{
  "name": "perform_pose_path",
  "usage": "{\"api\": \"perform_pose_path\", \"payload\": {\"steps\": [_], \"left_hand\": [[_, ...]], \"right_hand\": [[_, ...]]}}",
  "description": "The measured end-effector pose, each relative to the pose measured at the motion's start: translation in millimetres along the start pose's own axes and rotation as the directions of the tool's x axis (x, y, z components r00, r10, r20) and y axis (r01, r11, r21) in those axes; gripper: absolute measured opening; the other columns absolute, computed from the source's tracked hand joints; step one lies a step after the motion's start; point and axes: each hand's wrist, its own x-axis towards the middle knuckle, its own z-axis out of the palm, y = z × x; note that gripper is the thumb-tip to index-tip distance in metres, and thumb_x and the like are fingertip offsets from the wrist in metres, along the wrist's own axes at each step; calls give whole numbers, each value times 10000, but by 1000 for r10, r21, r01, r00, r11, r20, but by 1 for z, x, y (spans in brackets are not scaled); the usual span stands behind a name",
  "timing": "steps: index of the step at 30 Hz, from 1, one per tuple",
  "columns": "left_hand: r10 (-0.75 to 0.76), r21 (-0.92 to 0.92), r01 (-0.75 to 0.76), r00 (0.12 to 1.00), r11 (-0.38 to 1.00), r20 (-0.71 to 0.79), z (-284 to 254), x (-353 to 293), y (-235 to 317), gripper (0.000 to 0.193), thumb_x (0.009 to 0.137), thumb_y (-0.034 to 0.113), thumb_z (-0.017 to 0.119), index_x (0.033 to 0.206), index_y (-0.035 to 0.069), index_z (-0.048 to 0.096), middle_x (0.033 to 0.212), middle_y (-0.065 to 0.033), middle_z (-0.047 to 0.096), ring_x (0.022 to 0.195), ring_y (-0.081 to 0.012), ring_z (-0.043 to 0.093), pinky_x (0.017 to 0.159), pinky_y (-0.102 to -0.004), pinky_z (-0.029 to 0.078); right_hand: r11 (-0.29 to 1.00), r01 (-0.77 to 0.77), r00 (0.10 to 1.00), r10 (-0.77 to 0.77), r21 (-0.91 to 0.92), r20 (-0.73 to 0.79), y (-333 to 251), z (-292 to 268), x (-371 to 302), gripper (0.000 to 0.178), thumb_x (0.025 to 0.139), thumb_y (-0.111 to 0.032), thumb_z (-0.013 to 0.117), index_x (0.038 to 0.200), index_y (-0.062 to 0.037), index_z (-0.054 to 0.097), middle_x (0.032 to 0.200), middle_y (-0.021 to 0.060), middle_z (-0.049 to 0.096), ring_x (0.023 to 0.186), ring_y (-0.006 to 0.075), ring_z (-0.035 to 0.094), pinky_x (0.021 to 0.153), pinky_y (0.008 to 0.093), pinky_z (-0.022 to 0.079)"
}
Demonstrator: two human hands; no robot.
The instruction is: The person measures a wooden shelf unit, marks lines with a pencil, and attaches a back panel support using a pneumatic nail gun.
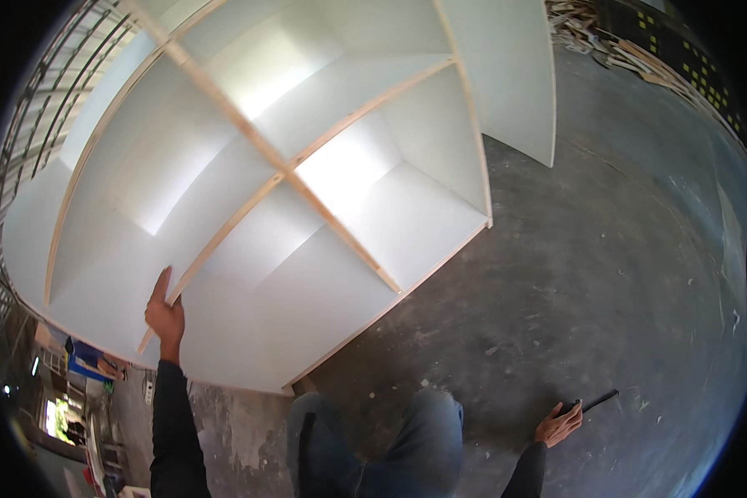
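A large white cabinet [286, 166] with pale wood front edges and several compartments fills the upper left. My left hand [166, 319] grips the edge of one of its divider boards [224, 232] near the lower left end, index finger stretched along the board's side. My right hand [559, 425] is low at the right, away from the cabinet, with its fingers wrapped round a slim black tool [602, 401]. The tool's thin straight end points to the upper right; the rest is covered by my fingers, so its kind is unclear.
Beyond the cabinet stands a white panel [515, 83] on the grey concrete floor [606, 274]. Wood scraps [639, 62] are piled at the far right. A power strip [148, 388] lies near the cabinet's lower left corner. My knees [373, 432] are close to its bottom edge.
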Motion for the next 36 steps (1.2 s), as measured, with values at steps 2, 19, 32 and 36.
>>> {"api": "perform_pose_path", "payload": {"steps": [2,19,32,36], "left_hand": [[0,-18,0,1000,1000,-4,3,2,3,520,791,-50,666,1268,152,639,1212,-136,662,1089,-306,655,908,-344,510],[4,6,-5,998,1000,63,3,5,16,406,887,28,632,1281,127,629,1186,-146,676,1064,-299,670,888,-353,513],[7,-20,-6,998,1000,60,3,6,14,385,892,46,639,1270,119,636,1187,-143,677,1062,-300,670,883,-342,514],[-11,-38,13,999,999,42,6,0,10,433,858,27,665,1272,152,638,1198,-132,671,1061,-303,668,875,-345,517]], "right_hand": [[999,-50,999,50,18,22,2,2,2,498,945,-195,582,1389,-53,409,1251,181,505,1148,362,478,951,466,422],[999,-47,998,46,19,40,-2,-5,7,480,933,-208,592,1353,-29,446,1211,194,524,1123,374,490,927,468,440],[999,-53,998,53,9,43,-3,-6,11,472,927,-195,593,1346,-34,450,1214,192,520,1130,370,486,936,460,434],[998,-62,997,62,1,46,-4,-6,10,481,918,-182,597,1350,-35,446,1212,196,518,1137,375,478,943,468,426]]}}
